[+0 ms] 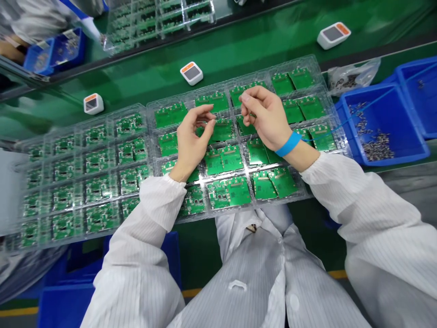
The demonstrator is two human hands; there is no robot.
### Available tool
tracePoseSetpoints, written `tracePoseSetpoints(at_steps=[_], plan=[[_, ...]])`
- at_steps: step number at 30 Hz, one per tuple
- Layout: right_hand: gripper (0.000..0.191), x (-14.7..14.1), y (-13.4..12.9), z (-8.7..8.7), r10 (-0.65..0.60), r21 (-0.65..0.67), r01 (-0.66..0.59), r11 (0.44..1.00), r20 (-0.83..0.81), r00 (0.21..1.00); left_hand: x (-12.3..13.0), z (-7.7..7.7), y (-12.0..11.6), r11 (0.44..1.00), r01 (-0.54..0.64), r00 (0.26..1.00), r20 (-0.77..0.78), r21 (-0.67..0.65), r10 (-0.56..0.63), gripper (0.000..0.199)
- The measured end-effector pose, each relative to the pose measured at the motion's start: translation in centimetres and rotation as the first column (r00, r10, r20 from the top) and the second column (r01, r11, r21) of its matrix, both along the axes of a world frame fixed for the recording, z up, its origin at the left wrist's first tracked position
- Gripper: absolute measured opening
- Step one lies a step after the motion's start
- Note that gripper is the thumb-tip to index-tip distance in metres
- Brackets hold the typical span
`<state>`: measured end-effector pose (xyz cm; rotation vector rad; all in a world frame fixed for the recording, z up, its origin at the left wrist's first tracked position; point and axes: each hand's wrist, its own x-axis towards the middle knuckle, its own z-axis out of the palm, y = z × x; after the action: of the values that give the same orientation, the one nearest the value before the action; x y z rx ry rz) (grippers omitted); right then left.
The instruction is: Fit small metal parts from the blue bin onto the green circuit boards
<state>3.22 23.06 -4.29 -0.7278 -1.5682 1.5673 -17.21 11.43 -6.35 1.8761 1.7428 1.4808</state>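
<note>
My left hand [194, 139] hovers over the middle of a clear plastic tray [246, 178] filled with green circuit boards [235, 187]. Its thumb and bent forefinger are apart, with nothing visible between them. To its right, above the tray's back rows, my right hand [268, 116] is closed in a pinch, fingers curled in. Anything in that pinch is too small or hidden to make out. A blue band [288, 144] circles the right wrist, its cord running right. Under both hands, some boards are partly covered.
Another tray of boards [99, 189] adjoins on the left. At right, a blue bin [403, 132] holds small metal parts [378, 146], beside a clear bag of parts [348, 82]. White-and-orange devices [191, 74] line the back. Across the bench, a co-worker's sleeve [41, 23] shows near blue bins [68, 48].
</note>
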Motion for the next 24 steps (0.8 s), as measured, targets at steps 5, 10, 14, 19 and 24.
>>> tracePoseSetpoints(at_steps=[5,10,14,19,24], plan=[[0.066,0.0,0.0,-0.2,0.017,0.029,-0.017,0.999,-0.005,1.000,0.2,0.4,-0.1,1.000,-0.007,1.000,-0.012,-0.018,0.006,0.027],[0.065,-0.1,0.1,-0.2,0.002,0.012,-0.002,1.000,-0.016,1.000,0.6,0.9,0.0,0.984,0.129,0.963,-0.222,-0.126,-0.155,0.019],[0.066,-0.2,-0.2,0.1,-0.011,-0.026,0.011,1.000,0.000,1.000,0.9,0.6,0.2,0.966,0.182,0.913,-0.333,-0.181,-0.234,0.025],[0.066,-0.1,-0.3,0.3,0.037,-0.018,-0.037,0.999,-0.011,0.999,1.0,-0.2,0.2,0.976,0.102,0.899,-0.402,-0.192,-0.173,0.037],[0.064,-0.3,0.0,-0.4,0.075,-0.018,-0.077,0.997,-0.119,0.990,1.3,0.1,0.0,0.970,0.074,0.870,-0.460,-0.231,-0.176,0.050]])
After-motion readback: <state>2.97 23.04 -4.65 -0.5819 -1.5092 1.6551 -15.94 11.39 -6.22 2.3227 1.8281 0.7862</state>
